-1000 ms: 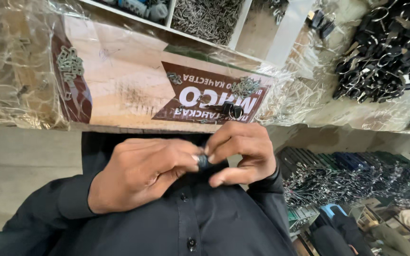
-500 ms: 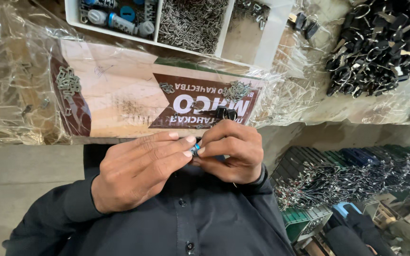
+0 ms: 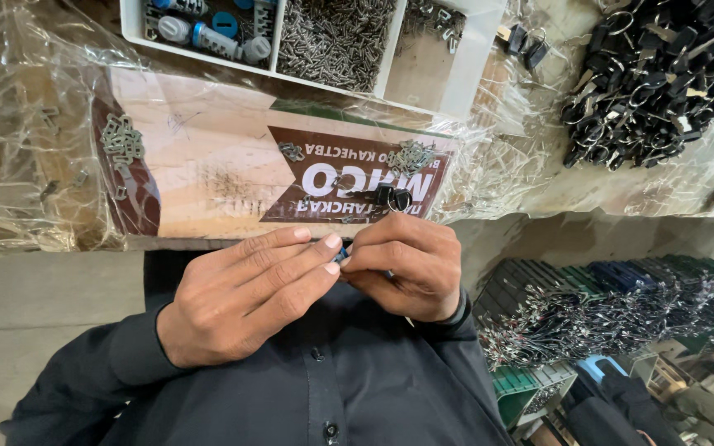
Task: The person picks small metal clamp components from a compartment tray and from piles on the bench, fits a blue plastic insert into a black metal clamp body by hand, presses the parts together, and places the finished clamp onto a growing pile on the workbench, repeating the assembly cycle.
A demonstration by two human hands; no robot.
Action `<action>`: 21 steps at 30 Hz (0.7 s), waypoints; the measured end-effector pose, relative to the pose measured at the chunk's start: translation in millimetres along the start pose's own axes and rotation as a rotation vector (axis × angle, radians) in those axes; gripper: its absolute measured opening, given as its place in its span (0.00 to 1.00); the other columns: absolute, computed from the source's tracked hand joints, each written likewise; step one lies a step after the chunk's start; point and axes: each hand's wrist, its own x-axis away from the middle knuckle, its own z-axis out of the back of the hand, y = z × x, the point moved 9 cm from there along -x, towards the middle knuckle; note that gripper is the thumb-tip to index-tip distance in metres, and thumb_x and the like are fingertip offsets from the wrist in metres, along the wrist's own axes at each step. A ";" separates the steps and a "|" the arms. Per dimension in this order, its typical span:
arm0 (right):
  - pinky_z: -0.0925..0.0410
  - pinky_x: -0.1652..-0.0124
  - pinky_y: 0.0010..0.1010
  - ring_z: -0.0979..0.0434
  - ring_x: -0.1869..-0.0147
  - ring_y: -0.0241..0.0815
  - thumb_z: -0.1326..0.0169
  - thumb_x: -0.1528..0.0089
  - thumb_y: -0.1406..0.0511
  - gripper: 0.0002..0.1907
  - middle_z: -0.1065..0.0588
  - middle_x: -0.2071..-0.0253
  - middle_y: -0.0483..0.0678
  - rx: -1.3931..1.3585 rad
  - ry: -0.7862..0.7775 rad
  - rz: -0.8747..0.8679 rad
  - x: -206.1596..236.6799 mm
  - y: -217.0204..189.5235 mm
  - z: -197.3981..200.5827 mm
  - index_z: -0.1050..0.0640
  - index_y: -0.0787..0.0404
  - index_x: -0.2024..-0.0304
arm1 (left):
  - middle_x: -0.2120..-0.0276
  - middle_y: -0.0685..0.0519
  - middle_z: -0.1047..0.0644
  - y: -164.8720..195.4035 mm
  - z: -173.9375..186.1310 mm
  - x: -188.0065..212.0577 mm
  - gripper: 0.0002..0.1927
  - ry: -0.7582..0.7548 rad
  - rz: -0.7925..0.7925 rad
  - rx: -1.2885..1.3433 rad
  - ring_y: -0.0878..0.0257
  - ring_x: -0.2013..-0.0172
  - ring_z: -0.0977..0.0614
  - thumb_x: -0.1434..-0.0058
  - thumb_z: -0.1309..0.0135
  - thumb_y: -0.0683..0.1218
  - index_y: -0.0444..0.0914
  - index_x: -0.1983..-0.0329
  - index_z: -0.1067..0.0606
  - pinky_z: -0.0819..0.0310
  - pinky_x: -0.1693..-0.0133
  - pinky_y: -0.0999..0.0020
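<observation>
My left hand (image 3: 245, 296) and my right hand (image 3: 406, 266) meet close to my chest, just below the edge of the worktop. Between their fingertips sits a small blue part (image 3: 340, 255), mostly hidden; both hands pinch it. A small black key-like piece with a metal ring (image 3: 392, 197) lies on the worktop just above my right hand. I wear a dark buttoned shirt (image 3: 324, 388).
A plastic-wrapped cardboard sheet (image 3: 208, 165) covers the worktop, with small heaps of metal bits (image 3: 123, 139) on it. A white compartment tray (image 3: 456, 58) holds metal pins and blue-capped cylinders. A heap of black keys with rings (image 3: 654, 74) lies right. Crates of bundled parts (image 3: 605, 306) stand lower right.
My hands have risen from my chest toward the worktop edge, and the fingers now pinch the small part at their tips rather than clasp it. The view has shifted toward the tray.
</observation>
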 end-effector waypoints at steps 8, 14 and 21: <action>0.30 0.66 0.30 0.21 0.66 0.40 0.29 0.50 0.75 0.15 0.23 0.66 0.45 0.008 -0.031 0.003 1.9 -2.3 -1.9 0.21 0.61 0.64 | 0.50 0.41 0.19 4.9 -0.2 0.8 0.16 -0.024 -0.016 -0.035 0.51 0.48 0.15 0.37 0.44 0.40 0.28 0.46 0.24 0.20 0.43 0.58; 0.28 0.65 0.30 0.20 0.65 0.41 0.29 0.49 0.76 0.15 0.24 0.65 0.47 -0.065 0.002 0.054 3.8 -2.2 -1.0 0.21 0.62 0.63 | 0.50 0.42 0.19 2.1 3.2 1.2 0.17 0.005 0.020 0.012 0.51 0.48 0.16 0.36 0.42 0.40 0.29 0.45 0.24 0.20 0.43 0.59; 0.27 0.65 0.27 0.19 0.66 0.39 0.31 0.49 0.78 0.15 0.22 0.65 0.49 -0.067 0.059 0.024 9.1 -0.3 0.8 0.20 0.64 0.63 | 0.49 0.43 0.20 -0.4 4.6 1.5 0.18 0.027 0.052 0.007 0.51 0.47 0.16 0.37 0.41 0.39 0.29 0.44 0.25 0.20 0.43 0.59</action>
